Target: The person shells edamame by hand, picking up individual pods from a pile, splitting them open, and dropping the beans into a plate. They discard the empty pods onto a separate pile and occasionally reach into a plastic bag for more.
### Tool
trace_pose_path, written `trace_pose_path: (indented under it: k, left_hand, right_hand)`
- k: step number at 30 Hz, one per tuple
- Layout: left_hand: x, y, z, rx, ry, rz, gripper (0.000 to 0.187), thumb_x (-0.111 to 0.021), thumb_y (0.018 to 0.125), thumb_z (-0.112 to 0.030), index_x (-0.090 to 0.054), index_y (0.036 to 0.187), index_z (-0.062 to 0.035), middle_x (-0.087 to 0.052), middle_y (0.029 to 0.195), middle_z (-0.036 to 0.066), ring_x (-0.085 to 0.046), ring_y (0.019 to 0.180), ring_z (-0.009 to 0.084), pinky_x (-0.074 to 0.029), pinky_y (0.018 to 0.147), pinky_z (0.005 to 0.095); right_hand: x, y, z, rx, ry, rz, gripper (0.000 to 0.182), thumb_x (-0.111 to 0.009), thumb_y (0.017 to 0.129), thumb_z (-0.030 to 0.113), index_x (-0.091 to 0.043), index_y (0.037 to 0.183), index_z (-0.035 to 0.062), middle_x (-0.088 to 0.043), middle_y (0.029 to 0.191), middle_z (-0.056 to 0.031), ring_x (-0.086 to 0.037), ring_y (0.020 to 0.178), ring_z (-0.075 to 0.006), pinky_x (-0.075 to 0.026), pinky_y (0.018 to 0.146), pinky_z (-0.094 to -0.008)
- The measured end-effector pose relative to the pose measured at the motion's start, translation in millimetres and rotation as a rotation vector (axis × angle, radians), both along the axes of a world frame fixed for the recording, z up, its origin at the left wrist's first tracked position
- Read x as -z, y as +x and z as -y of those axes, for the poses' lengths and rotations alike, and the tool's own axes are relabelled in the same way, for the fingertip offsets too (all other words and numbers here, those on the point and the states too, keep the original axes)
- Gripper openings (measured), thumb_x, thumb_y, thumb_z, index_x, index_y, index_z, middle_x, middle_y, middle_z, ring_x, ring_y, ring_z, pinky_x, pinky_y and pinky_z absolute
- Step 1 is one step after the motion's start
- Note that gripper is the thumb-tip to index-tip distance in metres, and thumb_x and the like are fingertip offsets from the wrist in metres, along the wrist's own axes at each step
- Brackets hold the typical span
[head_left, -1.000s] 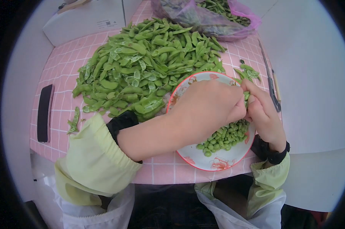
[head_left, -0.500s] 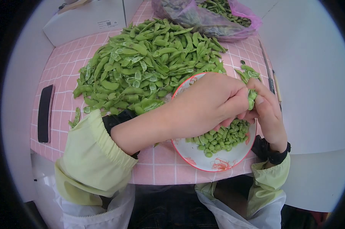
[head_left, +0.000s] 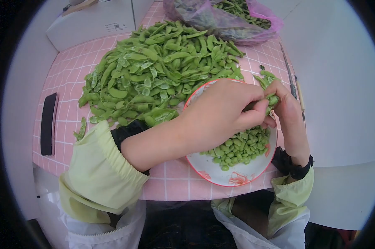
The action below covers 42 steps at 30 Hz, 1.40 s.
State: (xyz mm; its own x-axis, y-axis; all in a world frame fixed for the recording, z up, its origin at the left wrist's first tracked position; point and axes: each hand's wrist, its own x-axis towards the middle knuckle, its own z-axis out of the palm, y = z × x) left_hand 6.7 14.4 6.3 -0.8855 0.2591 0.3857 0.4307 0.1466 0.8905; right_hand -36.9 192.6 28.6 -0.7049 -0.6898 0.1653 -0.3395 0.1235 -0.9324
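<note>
Over a white plate with a red rim and flower print, both hands meet at a green soybean pod. My left hand reaches across from the left, its thumb and fingers closed on the pod's near side. My right hand pinches the same pod from the right with bent fingers. Shelled green beans lie heaped on the plate below, partly hidden by my left hand. Just beyond the plate rises a large pile of pods, some split and pale inside.
A phone lies at the left of the pink checked tablecloth. At the back are a white box and a purple plastic bag of pods. A few pods and thin tools lie at the right.
My fingers have shifted around the pod, and the right hand has turned slightly inward and left. Less of the pod's pale, opened surface shows now. The plate and pile stay in place.
</note>
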Motion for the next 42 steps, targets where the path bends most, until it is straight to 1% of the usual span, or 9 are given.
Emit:
trace_pose_path:
  k: [2,5,8,17,23,26,30,38,42]
  left_hand:
    - [3.5,-1.6,-0.3,-0.038,-0.045,-0.092,0.019,-0.051,0.091,-0.013,-0.051,0.076,-0.0012,-0.049,0.058,0.0,-0.046,0.046,0.0047,-0.036,0.044,0.0232]
    - [-0.9,0.3,-1.0,-0.044,-0.018,0.005,0.022,-0.049,0.093,-0.016,-0.053,0.077,-0.0008,-0.048,0.056,0.0,-0.045,0.046,0.0049,-0.036,0.044,0.0231]
    - [-6.1,1.7,1.5,-0.021,0.026,0.111,0.026,-0.047,0.095,-0.018,-0.055,0.078,-0.0005,-0.048,0.055,-0.001,-0.045,0.046,0.0051,-0.036,0.044,0.0227]
    - [-5.5,-1.7,3.3,-0.077,0.009,0.071,0.028,-0.046,0.097,-0.019,-0.056,0.079,-0.0004,-0.047,0.054,-0.001,-0.045,0.045,0.0048,-0.035,0.043,0.0225]
    - [0.9,-3.9,2.4,-0.124,-0.026,-0.031,0.025,-0.048,0.095,-0.017,-0.058,0.082,0.0006,-0.05,0.055,0.001,-0.046,0.046,0.0058,-0.035,0.044,0.0235]
    - [-1.2,-2.8,3.6,-0.129,-0.074,-0.026,0.023,-0.049,0.094,-0.016,-0.059,0.083,0.0014,-0.051,0.057,0.003,-0.046,0.047,0.0068,-0.035,0.045,0.0253]
    - [0.9,-3.7,3.7,-0.176,-0.116,-0.084,0.022,-0.05,0.093,-0.016,-0.058,0.081,0.0012,-0.05,0.057,0.005,-0.045,0.047,0.0076,-0.035,0.045,0.027]
    - [-0.5,-3.4,3.7,-0.173,-0.083,-0.039,0.022,-0.049,0.093,-0.016,-0.055,0.08,0.0007,-0.047,0.056,0.004,-0.045,0.047,0.0082,-0.035,0.045,0.0268]
    - [-2.7,-2.5,4.6,-0.169,-0.09,-0.029,0.022,-0.05,0.093,-0.016,-0.055,0.08,0.0006,-0.048,0.056,0.004,-0.046,0.046,0.008,-0.035,0.045,0.0262]
  right_hand:
    - [-2.0,2.8,1.6,0.05,0.08,0.004,0.032,-0.04,0.1,0.035,-0.046,0.088,0.0056,-0.045,0.072,0.0005,-0.039,0.061,-0.0039,-0.032,0.053,-0.0198]
    - [-2.7,2.5,2.6,0.048,0.074,0.012,0.024,-0.041,0.101,0.026,-0.045,0.089,0.0054,-0.044,0.072,0.0014,-0.039,0.06,-0.0034,-0.034,0.054,-0.02]
    - [3.3,1.3,5.1,0.025,-0.017,0.046,0.023,-0.04,0.101,0.024,-0.044,0.091,0.0042,-0.043,0.072,0.0016,-0.04,0.061,-0.0038,-0.037,0.055,-0.0206]
    - [5.0,-2.2,3.8,0.011,0.02,0.01,0.013,-0.039,0.1,0.014,-0.043,0.095,0.0031,-0.044,0.073,0.0001,-0.045,0.066,-0.0071,-0.041,0.065,-0.0219]
    - [2.9,-0.8,4.5,0.006,0.075,-0.047,0.011,-0.039,0.099,0.012,-0.043,0.094,0.0023,-0.047,0.073,-0.002,-0.049,0.069,-0.0095,-0.042,0.066,-0.024]
    - [4.4,-3.0,3.1,-0.005,0.096,-0.08,0.011,-0.039,0.098,0.011,-0.043,0.094,0.0018,-0.049,0.073,-0.003,-0.049,0.069,-0.0097,-0.042,0.066,-0.0247]
    - [4.4,0.3,5.1,0.054,0.1,-0.034,0.008,-0.039,0.094,0.007,-0.044,0.095,0.0011,-0.05,0.074,-0.0041,-0.049,0.069,-0.0102,-0.042,0.064,-0.0252]
    - [0.9,-1.3,2.9,0.042,0.152,-0.038,0.019,-0.038,0.088,0.005,-0.048,0.103,-0.0001,-0.052,0.077,-0.0051,-0.051,0.076,-0.0113,-0.041,0.07,-0.0259]
    - [-2.2,2.8,4.4,0.044,0.143,-0.013,0.021,-0.039,0.093,0.011,-0.049,0.107,-0.0002,-0.052,0.08,-0.0043,-0.051,0.077,-0.0114,-0.042,0.072,-0.0259]
